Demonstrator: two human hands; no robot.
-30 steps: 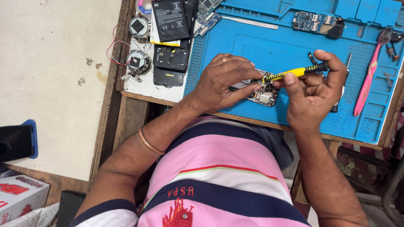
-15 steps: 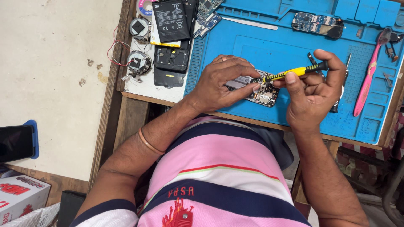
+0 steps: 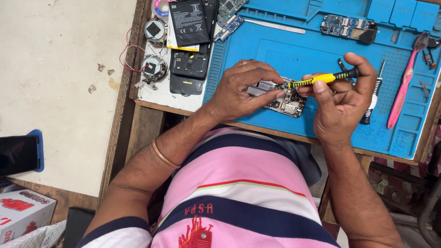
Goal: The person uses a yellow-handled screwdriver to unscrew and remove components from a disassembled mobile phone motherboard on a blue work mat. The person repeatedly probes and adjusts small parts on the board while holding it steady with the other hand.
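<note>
1. screwdriver (image 3: 321, 79) with a yellow and black handle lies nearly level in the right hand (image 3: 342, 103), pinched between thumb and curled fingers, the index finger capping its black end.
2. the right hand is closed snugly around that handle; its tip points toward the left hand and meets the opened phone (image 3: 282, 97).
3. the left hand (image 3: 243, 89) rests palm down over the near half of the opened phone, fingers bent and pressing its edge, thumb along the near side; it grips nothing else.
4. the opened phone lies flat on the blue mat (image 3: 321, 50), between the two hands and partly under the left fingers, its circuit board showing just below the screwdriver tip.
5. the blue mat covers the tabletop (image 3: 161, 94) under both hands, reaching the near edge just before the person's striped shirt.
6. just beyond the right hand's fingers a second screwdriver (image 3: 373, 98) with a black and silver grip lies on the mat.
7. further out past the right hand lies a pink toothbrush (image 3: 404, 89).
8. beyond the right hand, toward the far rim of the mat, sits a loose circuit board (image 3: 347, 25).
9. beside the left hand, off the mat, a black phone back cover (image 3: 189, 66) lies with a black battery (image 3: 188, 22) beyond it.
10. further out on that side sit two round wired parts (image 3: 154, 66).
</note>
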